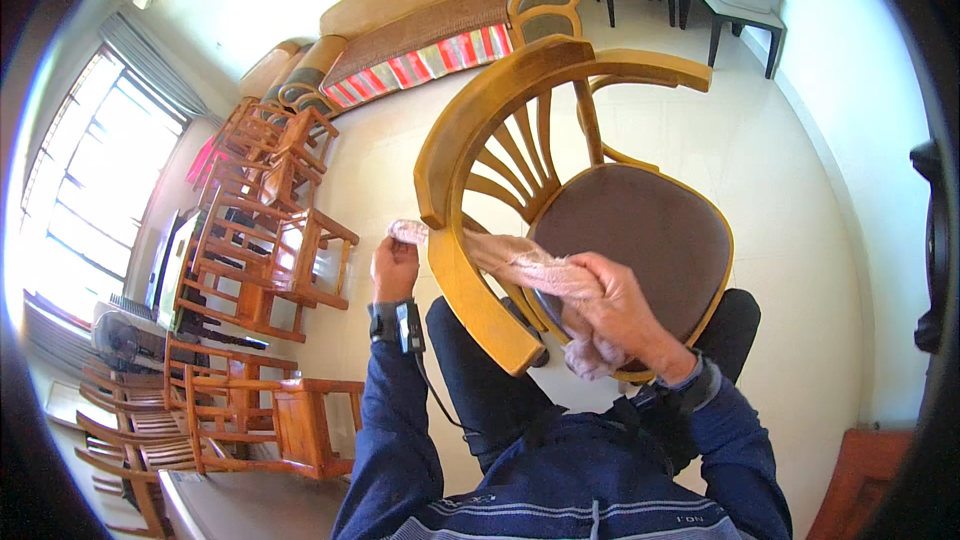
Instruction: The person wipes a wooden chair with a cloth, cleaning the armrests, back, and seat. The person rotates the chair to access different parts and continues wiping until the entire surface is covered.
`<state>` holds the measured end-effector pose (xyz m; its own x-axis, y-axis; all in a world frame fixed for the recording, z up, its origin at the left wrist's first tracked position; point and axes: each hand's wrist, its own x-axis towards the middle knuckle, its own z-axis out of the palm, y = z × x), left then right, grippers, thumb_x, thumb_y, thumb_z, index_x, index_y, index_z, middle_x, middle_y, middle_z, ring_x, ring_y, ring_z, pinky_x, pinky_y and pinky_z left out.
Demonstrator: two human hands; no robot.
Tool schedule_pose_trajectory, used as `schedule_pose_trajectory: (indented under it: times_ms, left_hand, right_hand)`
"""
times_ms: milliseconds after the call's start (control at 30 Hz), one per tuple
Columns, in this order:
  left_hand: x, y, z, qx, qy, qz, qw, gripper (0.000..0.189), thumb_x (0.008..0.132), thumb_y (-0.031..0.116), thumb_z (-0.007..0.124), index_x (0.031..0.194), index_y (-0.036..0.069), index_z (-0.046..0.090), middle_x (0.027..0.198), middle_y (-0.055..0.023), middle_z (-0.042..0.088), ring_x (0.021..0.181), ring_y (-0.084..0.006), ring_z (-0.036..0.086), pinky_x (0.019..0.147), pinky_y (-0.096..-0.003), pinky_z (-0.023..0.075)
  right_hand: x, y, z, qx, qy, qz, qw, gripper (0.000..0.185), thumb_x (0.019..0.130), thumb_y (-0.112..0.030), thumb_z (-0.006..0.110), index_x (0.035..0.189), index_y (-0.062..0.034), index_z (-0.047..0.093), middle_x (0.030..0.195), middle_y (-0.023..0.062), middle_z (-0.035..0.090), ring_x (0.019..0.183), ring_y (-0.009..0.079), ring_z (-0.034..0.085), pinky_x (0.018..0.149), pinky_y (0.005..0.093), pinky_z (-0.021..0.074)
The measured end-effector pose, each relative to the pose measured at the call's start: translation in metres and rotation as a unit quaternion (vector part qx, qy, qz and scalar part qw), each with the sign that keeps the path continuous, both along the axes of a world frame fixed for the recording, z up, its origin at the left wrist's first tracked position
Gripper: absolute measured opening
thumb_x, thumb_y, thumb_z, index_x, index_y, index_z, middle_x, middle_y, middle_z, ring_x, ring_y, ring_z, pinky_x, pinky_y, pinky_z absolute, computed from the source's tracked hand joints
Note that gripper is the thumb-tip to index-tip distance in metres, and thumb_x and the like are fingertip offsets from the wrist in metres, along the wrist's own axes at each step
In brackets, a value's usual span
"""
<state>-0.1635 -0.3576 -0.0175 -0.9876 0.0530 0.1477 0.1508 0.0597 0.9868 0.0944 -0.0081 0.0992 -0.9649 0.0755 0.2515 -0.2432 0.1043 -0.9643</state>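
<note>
A wooden armchair [480, 292] with a curved yellow-brown rail, a slatted back and a dark brown seat pad [637, 240] stands in front of me, between my knees. A pink cloth [517, 259] is stretched beneath the curved armrest, one end on each side of it. My left hand [395, 266] grips the end outside the rail. My right hand [619, 307] is closed around the other part above the seat, with a bunched tail of cloth hanging below it. Where the armrest covers it, the cloth's middle is hidden.
Several wooden chairs [307, 247] stand along the left, near a window and a fan [124, 334]. A sofa [427, 22] lies beyond the armchair. Dark chairs with pale seats [739, 0] stand at the upper right, by the wall. A grey tabletop [255, 502] is at lower left.
</note>
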Motion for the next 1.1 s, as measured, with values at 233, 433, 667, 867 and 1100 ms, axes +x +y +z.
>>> schedule_pose_trajectory:
  times_ms: [233,433,667,867,1100]
  left_hand:
    - [0.118,-0.034,0.033,0.510,-0.107,-0.010,0.853,0.014,0.108,0.009,0.054,0.116,0.001,0.064,0.112,-0.0111,0.070,0.109,-0.0218,0.068,0.101,-0.0358,0.0567]
    - [0.141,0.023,0.054,0.445,-0.058,-0.047,0.892,0.017,0.110,0.012,0.050,0.119,0.005,0.062,0.109,-0.0104,0.069,0.105,-0.0213,0.067,0.099,-0.0366,0.0540]
    - [0.081,0.073,0.048,0.507,-0.082,-0.071,0.855,0.018,0.109,0.011,0.049,0.115,0.001,0.063,0.107,-0.0089,0.071,0.096,-0.0191,0.070,0.089,-0.0326,0.0571]
    - [0.096,0.076,0.044,0.439,-0.093,-0.013,0.894,0.013,0.109,0.013,0.052,0.115,0.004,0.061,0.104,-0.0111,0.074,0.091,-0.0177,0.073,0.084,-0.0307,0.0595]
    - [0.154,0.034,0.036,0.438,-0.170,-0.048,0.882,0.015,0.110,0.014,0.051,0.115,0.006,0.064,0.100,-0.0067,0.074,0.087,-0.0155,0.073,0.079,-0.0311,0.0611]
  right_hand:
    - [0.043,0.029,-0.008,-0.016,-0.092,0.127,0.988,0.044,0.100,-0.015,0.070,0.141,-0.0015,0.062,0.093,0.0080,0.072,0.079,0.0102,0.066,0.070,0.0267,0.0581]
    - [0.070,0.035,0.003,0.007,-0.084,0.040,0.996,0.045,0.090,-0.010,0.075,0.132,0.0052,0.066,0.098,0.0080,0.073,0.083,0.0106,0.067,0.078,0.0257,0.0562]
    - [0.094,0.032,0.012,-0.056,-0.113,-0.084,0.988,0.040,0.086,-0.011,0.067,0.121,0.0071,0.066,0.091,0.0053,0.069,0.070,0.0096,0.061,0.064,0.0243,0.0496]
    - [0.034,0.035,0.028,-0.335,-0.040,-0.060,0.939,0.026,0.094,-0.010,0.063,0.117,0.0009,0.067,0.082,0.0017,0.064,0.070,0.0109,0.061,0.068,0.0288,0.0533]
    - [-0.075,0.028,0.017,-0.399,0.051,-0.126,0.907,0.028,0.104,-0.019,0.061,0.127,-0.0029,0.066,0.126,0.0103,0.071,0.120,0.0246,0.066,0.111,0.0400,0.0486]
